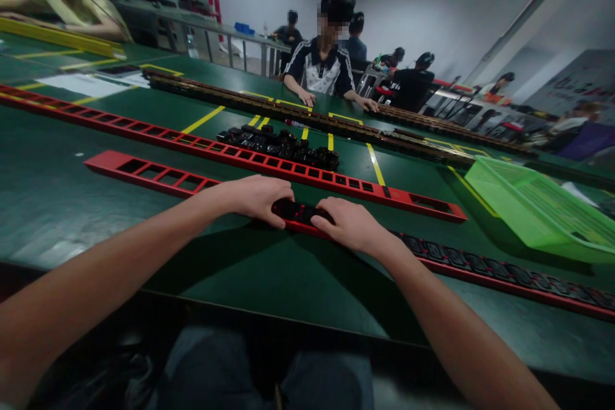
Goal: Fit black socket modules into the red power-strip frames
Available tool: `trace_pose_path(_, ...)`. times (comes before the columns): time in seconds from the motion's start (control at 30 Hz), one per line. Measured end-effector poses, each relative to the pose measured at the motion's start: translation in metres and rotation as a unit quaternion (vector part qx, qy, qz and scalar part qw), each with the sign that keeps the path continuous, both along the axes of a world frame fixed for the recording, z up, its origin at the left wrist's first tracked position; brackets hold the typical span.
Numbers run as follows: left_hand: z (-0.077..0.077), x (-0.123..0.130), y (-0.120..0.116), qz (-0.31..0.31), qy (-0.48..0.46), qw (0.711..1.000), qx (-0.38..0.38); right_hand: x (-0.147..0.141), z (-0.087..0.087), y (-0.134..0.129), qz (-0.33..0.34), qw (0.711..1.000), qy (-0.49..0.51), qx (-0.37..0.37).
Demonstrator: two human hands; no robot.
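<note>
A long red slotted frame point(108, 161) lies across the green table in front of me. Its right-hand stretch is filled with a row of black square parts point(473, 262), while the slots at its left end show open. My left hand point(262, 197) curls over the frame at mid-length, thumb on the near side, against a black part point(300, 210) seated in it. From the other side my right hand point(353, 221) grips the same spot, thumb and fingers on the black part. The fingertips are partly hidden.
Behind lies a second red slotted frame point(396, 195), with a pile of loose black parts point(288, 146) beyond it. A green plastic basket point(519, 205) stands tilted at right. Long brown strips point(230, 99) cross the table before a seated co-worker point(321, 67).
</note>
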State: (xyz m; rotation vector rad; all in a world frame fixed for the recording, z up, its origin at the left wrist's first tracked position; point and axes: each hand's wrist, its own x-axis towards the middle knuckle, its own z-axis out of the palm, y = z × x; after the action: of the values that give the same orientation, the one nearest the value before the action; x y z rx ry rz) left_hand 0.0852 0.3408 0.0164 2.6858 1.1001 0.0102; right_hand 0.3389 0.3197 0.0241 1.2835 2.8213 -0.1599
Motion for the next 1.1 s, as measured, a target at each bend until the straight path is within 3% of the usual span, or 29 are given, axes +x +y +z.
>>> trace_pose_path(0.17,0.01,-0.026,0.001,0.053,0.017,0.998,-0.042,0.0,0.0,-0.003,0.027,1.0,0.003,-0.001)
trace_pose_path(0.27,0.009,-0.03,0.003,0.054,0.008,0.997,-0.056,-0.001,0.0,-0.003,0.035,0.999,0.004,0.005)
trace_pose_path(0.7,-0.002,-0.017,0.001,0.042,-0.013,0.998,-0.041,-0.001,-0.005,-0.002,0.041,0.999,0.011,0.02)
trace_pose_path(1.1,-0.011,0.015,-0.02,0.026,-0.006,0.999,0.038,-0.001,-0.007,-0.002,0.041,0.999,0.001,0.026)
